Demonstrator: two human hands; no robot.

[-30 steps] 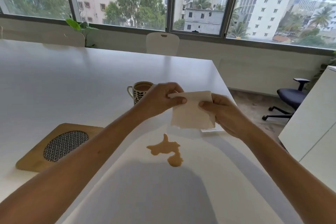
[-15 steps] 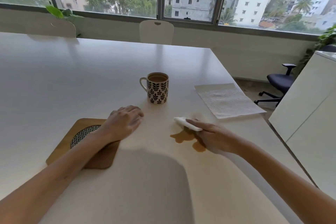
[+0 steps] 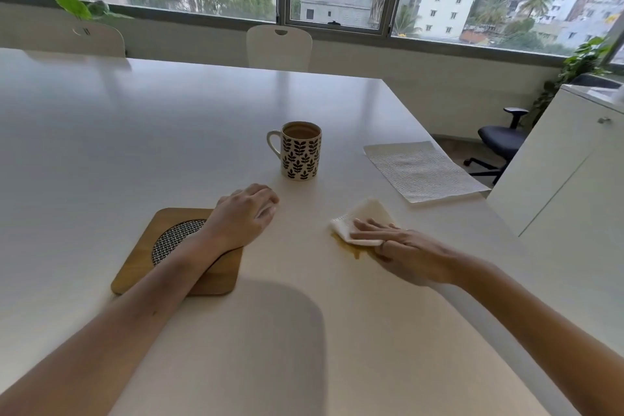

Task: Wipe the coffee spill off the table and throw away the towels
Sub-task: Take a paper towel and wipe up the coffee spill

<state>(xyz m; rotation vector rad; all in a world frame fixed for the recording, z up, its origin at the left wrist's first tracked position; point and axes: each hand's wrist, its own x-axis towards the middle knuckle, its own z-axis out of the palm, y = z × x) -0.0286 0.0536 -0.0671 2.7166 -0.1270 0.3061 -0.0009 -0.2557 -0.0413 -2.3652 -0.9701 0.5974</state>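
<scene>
White table (image 3: 169,132) now shows less coffee spill (image 3: 354,248). Right hand (image 3: 405,246), fingers straight, presses the folded towel (image 3: 363,218) flatter onto it; left hand (image 3: 243,213) stays loosely curled, empty.

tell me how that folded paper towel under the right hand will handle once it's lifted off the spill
Likely limp: the folded paper towel is thin and already bends up at its far corner. Probably heavier and weaker at the near edge, which sits in the coffee spill under the right hand. It may drip or tear if pinched by that wet edge.
</scene>
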